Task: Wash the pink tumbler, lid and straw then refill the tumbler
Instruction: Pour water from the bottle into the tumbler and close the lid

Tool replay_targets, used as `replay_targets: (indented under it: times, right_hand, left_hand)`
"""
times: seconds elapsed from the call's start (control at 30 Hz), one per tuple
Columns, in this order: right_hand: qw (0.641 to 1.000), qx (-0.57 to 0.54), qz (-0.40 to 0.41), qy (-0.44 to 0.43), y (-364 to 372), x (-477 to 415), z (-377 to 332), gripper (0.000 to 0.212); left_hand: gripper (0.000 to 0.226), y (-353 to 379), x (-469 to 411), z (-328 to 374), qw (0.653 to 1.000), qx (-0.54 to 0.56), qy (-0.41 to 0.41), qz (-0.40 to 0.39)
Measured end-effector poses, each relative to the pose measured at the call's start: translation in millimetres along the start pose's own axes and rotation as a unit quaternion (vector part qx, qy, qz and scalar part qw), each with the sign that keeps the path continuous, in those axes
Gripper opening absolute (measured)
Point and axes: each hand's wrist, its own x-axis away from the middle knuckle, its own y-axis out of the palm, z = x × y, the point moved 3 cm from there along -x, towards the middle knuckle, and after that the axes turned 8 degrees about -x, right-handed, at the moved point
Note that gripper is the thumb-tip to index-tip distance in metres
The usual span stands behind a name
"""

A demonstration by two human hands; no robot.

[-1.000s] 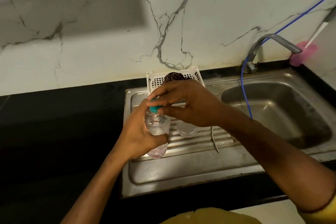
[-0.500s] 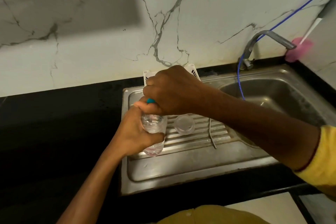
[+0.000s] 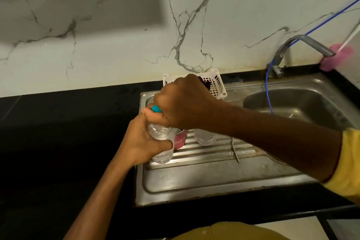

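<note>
Your grip sits over the ribbed stainless-steel drainboard (image 3: 204, 173): your left hand (image 3: 142, 142) is wrapped tight round a clear plastic water bottle (image 3: 160, 142), your right hand (image 3: 181, 103) closed over its teal screw cap (image 3: 156, 108). Just behind the bottle, half hidden, stands the pink tumbler (image 3: 179, 140). Right of it sits the clear round lid (image 3: 204, 139); farther right lies the thin metal straw (image 3: 235, 151).

A steel drainboard (image 3: 194, 179) set in the black bench (image 3: 68, 132) carries a pink tumbler (image 3: 179, 140) and clear lid (image 3: 205, 138) under the right hand (image 3: 181, 103), a metal straw (image 3: 235, 150) beside them, and a white basket (image 3: 216, 84) behind.
</note>
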Motion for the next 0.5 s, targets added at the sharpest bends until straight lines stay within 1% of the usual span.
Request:
replay_targets:
  times: [0.07, 0.17, 0.23, 0.33, 0.4, 0.43, 0.5]
  right_hand:
    - [1.000, 0.005, 0.002, -0.002, 5.3, -0.7, -5.5, 0.057]
    - [0.997, -0.026, -0.059, 0.030, 9.4, 0.1, -4.9, 0.060]
    - [0.989, -0.072, -0.112, 0.069, 12.3, 3.0, -3.5, 0.057]
    - [0.965, -0.171, -0.157, 0.121, 19.9, 3.8, 0.8, 0.043]
    - [0.946, -0.235, -0.161, 0.153, 28.1, -0.8, 4.7, 0.039]
    - [0.941, -0.253, -0.150, 0.165, 31.1, -3.8, 7.8, 0.037]
    - [0.938, -0.260, -0.122, 0.195, 33.8, -10.8, 18.7, 0.035]
  left_hand:
    - [0.071, -1.6, 0.7, -4.4, 1.000, 0.004, -0.001, 0.009]
    - [0.064, -5.5, 2.3, -3.7, 1.000, 0.003, 0.008, 0.017]
    - [0.061, -10.0, 2.5, -7.4, 1.000, -0.009, 0.015, 0.010]
    - [0.068, -14.3, 0.8, -14.8, 1.000, 0.011, 0.011, 0.003]
    - [0.070, -17.7, -2.7, -18.8, 0.999, 0.029, 0.019, 0.014]
    - [0.072, -19.9, -5.2, -21.0, 0.999, 0.040, 0.018, 0.022]
    - [0.079, -27.6, -12.7, -33.1, 0.997, 0.057, -0.011, 0.045]
